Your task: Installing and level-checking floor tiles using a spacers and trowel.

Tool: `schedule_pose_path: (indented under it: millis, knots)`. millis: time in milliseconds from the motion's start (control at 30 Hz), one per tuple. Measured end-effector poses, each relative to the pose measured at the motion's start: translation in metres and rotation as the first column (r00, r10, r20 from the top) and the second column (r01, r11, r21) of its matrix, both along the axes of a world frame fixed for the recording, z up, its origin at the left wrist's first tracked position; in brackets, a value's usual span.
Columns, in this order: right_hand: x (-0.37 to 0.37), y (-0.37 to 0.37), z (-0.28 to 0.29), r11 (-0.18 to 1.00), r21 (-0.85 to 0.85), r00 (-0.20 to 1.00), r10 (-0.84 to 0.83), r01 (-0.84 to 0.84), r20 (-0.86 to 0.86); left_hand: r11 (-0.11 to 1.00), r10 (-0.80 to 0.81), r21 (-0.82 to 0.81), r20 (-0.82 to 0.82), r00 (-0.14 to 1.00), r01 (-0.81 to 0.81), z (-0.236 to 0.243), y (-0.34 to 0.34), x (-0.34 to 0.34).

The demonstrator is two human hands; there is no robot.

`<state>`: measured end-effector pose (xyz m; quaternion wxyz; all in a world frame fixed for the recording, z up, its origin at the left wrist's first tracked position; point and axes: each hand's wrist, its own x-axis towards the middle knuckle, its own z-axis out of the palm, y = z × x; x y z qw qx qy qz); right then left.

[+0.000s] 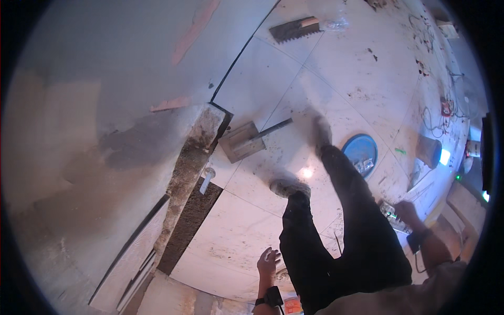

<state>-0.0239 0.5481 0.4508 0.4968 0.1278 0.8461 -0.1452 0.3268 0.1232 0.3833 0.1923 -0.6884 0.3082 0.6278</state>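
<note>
1. Left hand: seen at 6 o'clock, fingers loosely spread, nothing seen held; held just beside the dark trouser leg.
2. Right hand: seen between 3 and 4 o'clock, fingers curled; whether anything is gripped cannot be told.
3. Metallic item with green parts: placed just beside right hand, toward its 9 o'clock; kind can't be made out.
4. Flat grey tool: laid on tiled floor near centre, bar pointed to 2 o'clock.
5. Notched trowel: laid between 12 and 1 o'clock.
6. Round blue container: set at 3 o'clock.
7. Ribbed panel: propped around 8 o'clock.
</note>
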Motion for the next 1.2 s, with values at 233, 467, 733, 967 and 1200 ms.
schedule_pose_path:
  millis: [233, 467, 733, 967, 1200]
  knots:
    - [0.086, -0.016, 0.036, 0.983, 0.02, 0.954, -0.183, 0.184, 0.239, 1.0, -0.017, 0.001, 0.103, 0.995, 0.017, 0.026, 0.003, -0.001]
    - [0.072, 0.007, 0.031, 0.862, 0.176, 0.848, -0.502, 0.475, 0.171, 0.995, -0.091, 0.057, 0.137, 0.986, 0.084, 0.033, 0.03, -0.017]
    - [0.038, 0.023, 0.042, 0.933, 0.05, 0.924, -0.36, 0.356, 0.13, 0.997, 0.076, 0.003, 0.067, 0.995, -0.076, 0.079, 0.071, 0.002]
    - [-0.009, 0.005, 0.066, 0.953, -0.122, 0.961, -0.273, 0.277, 0.048, 0.941, 0.338, -0.049, 0.077, 0.938, -0.335, 0.135, 0.127, 0.066]
    - [-0.05, -0.062, 0.114, 0.976, -0.19, 0.994, -0.11, 0.105, -0.013, 0.876, 0.48, -0.044, -0.009, 0.877, -0.48, 0.146, 0.178, 0.132]
